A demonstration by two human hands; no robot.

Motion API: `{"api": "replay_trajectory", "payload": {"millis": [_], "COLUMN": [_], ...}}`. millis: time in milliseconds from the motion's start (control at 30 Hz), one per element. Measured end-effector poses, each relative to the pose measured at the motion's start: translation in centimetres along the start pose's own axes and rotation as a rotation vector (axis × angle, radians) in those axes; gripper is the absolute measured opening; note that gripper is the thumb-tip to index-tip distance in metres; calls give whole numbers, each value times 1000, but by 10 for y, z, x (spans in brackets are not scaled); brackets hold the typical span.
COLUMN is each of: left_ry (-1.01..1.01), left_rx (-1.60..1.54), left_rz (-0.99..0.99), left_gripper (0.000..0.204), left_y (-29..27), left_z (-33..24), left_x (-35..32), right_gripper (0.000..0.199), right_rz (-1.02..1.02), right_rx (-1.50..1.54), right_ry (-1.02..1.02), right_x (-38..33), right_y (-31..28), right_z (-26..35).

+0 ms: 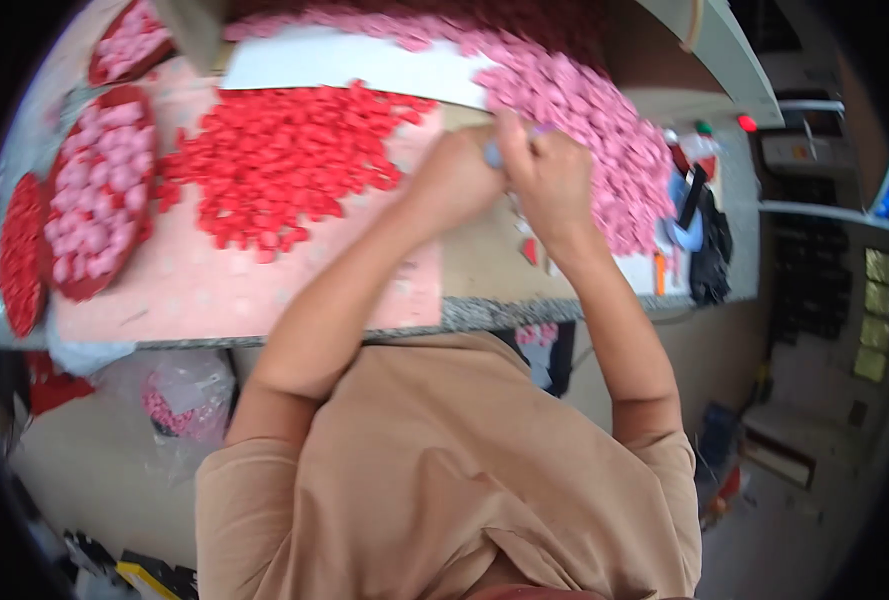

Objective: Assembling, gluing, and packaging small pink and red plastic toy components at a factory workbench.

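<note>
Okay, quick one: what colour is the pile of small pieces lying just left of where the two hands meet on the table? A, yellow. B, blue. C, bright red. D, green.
C: the pile of small bright red pieces spreads over the pink board directly left of the left hand, which meets the right hand beside the heap of small pale pink pieces.

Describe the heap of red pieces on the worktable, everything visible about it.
The heap of red pieces is a loose, flat spread of many small bright red bits, too blurred to tell their shape or material. It lies on a pale pink sheet covering the worktable, just below a white board. A few strays trail off its lower edge. The left hand is close to its right side; contact cannot be told. A pink heap lies further right.
</note>
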State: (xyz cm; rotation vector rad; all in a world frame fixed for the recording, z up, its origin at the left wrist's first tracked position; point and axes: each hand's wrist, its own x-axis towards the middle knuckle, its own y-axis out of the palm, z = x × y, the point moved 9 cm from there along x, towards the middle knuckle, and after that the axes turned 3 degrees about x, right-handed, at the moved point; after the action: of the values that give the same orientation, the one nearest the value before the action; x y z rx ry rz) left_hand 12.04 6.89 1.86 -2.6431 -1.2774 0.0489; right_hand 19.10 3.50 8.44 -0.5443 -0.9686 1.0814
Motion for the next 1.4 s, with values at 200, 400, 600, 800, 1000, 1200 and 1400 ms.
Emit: {"api": "replay_trajectory", "payload": {"millis": [200,400,600,800,1000,1200,1400], "left_ry": [115,242,203,130,53,-21,95], "left_rx": [211,422,176,-86,-198,-169,-36], "left_rz": [-339,-484,-393,-459,-522,-640,-1076], "left_gripper": [15,37,37,26,30,28,17], "left_y": [-17,-14,-32,-44,-75,-148,-257], "left_z": [3,-30,-25,-15,-29,-20,-11], "left_x": [-12,-26,-30,-16,-36,-99,-188], "right_gripper": [56,68,63,24,10,13,25], "right_rz": [163,-21,-75,65,-44,6,184], "right_rx": [-168,-106,-106,455,623,668,729], "right_ry": [185,171,55,2,118,143,-147], "right_x": [7,2,-3,-12,-32,-42,-43], "right_y": [0,-9,-10,-1,-16,-5,14], "right_z": [-1,-3,26,24,18,21,48]}}
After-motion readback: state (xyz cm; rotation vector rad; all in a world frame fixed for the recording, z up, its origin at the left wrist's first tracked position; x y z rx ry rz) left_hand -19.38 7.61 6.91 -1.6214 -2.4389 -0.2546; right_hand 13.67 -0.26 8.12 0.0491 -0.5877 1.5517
